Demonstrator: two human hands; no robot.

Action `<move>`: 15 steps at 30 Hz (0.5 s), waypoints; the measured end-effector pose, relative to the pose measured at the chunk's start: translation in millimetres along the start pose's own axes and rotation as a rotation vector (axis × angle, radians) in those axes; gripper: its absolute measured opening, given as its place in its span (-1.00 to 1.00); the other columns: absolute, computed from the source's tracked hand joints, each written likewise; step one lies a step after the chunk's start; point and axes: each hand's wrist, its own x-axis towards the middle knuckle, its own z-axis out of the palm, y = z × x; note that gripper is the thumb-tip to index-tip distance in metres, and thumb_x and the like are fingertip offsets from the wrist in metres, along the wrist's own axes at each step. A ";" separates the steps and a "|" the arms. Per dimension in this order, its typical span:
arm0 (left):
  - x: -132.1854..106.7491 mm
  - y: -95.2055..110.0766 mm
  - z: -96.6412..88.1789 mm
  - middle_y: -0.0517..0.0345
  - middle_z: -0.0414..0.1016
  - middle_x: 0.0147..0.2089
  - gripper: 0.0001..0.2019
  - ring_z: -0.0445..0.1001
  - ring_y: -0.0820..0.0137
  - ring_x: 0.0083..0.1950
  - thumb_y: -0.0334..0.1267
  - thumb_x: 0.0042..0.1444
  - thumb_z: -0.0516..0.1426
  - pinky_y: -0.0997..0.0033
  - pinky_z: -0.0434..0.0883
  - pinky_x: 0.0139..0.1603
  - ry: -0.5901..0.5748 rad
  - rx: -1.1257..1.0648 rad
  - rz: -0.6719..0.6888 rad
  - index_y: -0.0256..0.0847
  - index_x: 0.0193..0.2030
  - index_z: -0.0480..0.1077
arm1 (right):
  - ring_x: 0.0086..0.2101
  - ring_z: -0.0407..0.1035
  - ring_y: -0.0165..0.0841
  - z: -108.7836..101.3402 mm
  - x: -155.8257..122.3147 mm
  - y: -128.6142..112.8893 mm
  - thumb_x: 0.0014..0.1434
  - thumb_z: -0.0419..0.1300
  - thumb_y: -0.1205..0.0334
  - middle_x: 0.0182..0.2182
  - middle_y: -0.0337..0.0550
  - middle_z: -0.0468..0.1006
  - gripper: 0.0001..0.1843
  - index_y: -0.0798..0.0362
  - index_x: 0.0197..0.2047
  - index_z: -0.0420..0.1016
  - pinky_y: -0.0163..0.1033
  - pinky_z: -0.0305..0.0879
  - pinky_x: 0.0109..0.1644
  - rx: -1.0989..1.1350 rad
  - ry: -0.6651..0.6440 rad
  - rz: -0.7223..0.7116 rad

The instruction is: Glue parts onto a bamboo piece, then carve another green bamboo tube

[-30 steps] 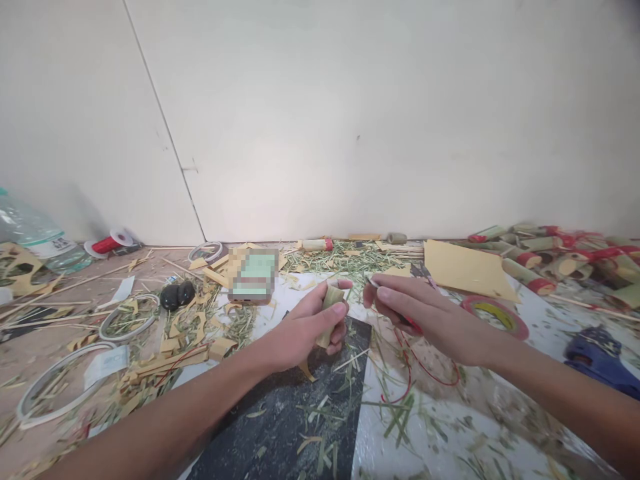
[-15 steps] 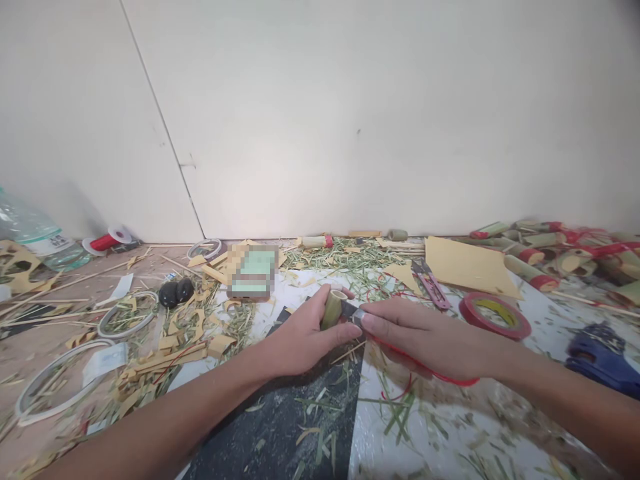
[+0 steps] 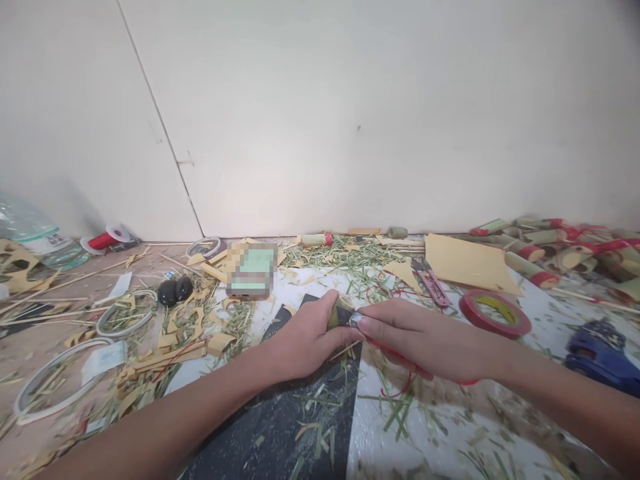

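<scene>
Wrapped around a short green bamboo tube [image 3: 339,316], my left hand [image 3: 303,337] keeps it low over the black mat [image 3: 280,427]. The tube's pale cut end faces up and to the right. My right hand [image 3: 425,337] is closed around a red-handled utility knife [image 3: 355,321], whose silver front end shows at the fingertips. The knife's dark blade lies against the tube near its rim. Most of the handle is hidden under the right palm. Green bamboo shavings lie on the mat and on the white sheet below my hands.
Beyond my hands lie a phone [image 3: 253,270], a pink cutter [image 3: 434,285], a yellow card [image 3: 470,263] and a red tape roll [image 3: 495,315]. Red-bound bamboo pieces [image 3: 537,250] pile up at right, near a blue tool [image 3: 603,357]. White rings [image 3: 23,400] and a bottle [image 3: 43,233] are at left.
The bamboo tube has tipped to the right, its cut end turning towards my right hand. Both hands remain close together, still holding the tube and the knife.
</scene>
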 end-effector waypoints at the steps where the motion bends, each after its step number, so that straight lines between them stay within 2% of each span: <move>1: 0.2 -0.1 0.4 0.25 0.27 -0.43 -0.70 0.14 0.40 -0.39 -0.01 0.14 0.10 0.41 0.07 -0.38 0.009 0.006 -0.008 -0.17 -0.38 0.15 | -0.48 0.24 -0.36 0.4 0.2 0.9 0.32 -0.14 -0.07 -0.55 -0.23 0.29 -0.53 0.02 -0.53 0.16 -0.26 0.19 -0.38 -0.002 0.001 -0.001; 6: 0.9 0.4 1.2 0.23 0.29 -0.42 -0.71 0.17 0.39 -0.38 0.01 0.17 0.06 0.40 0.07 -0.38 0.038 -0.035 -0.026 -0.18 -0.36 0.20 | -0.50 0.20 -0.38 2.3 1.7 4.9 0.32 -0.15 -0.10 -0.57 -0.26 0.25 -0.52 0.01 -0.51 0.15 -0.27 0.13 -0.42 -0.017 0.049 0.006; 10: 1.8 -2.1 0.0 0.24 0.27 -0.41 -0.68 0.17 0.42 -0.39 0.06 0.19 0.02 0.43 0.09 -0.40 0.008 -0.083 -0.036 -0.19 -0.33 0.22 | -0.55 0.15 -0.40 2.3 3.2 4.2 0.33 -0.17 -0.09 -0.61 -0.29 0.20 -0.52 0.01 -0.53 0.13 -0.27 0.10 -0.45 0.010 0.112 -0.009; 12: 2.2 -3.4 -1.1 0.25 0.26 -0.41 -0.67 0.17 0.44 -0.38 0.07 0.17 0.05 0.45 0.12 -0.39 -0.011 -0.110 -0.035 -0.19 -0.32 0.22 | -0.52 0.18 -0.38 2.3 3.3 2.8 0.32 -0.17 -0.11 -0.58 -0.26 0.24 -0.51 0.01 -0.53 0.13 -0.27 0.12 -0.43 -0.012 0.094 -0.012; 15: 2.4 -3.5 -3.0 0.22 0.32 -0.32 -0.66 0.23 0.42 -0.30 0.06 0.11 0.12 0.43 0.20 -0.28 -0.048 -0.122 -0.009 -0.20 -0.25 0.26 | -0.45 0.24 -0.36 2.5 2.5 -0.5 0.32 -0.17 -0.10 -0.52 -0.24 0.28 -0.52 0.02 -0.52 0.14 -0.27 0.18 -0.37 -0.054 0.029 -0.005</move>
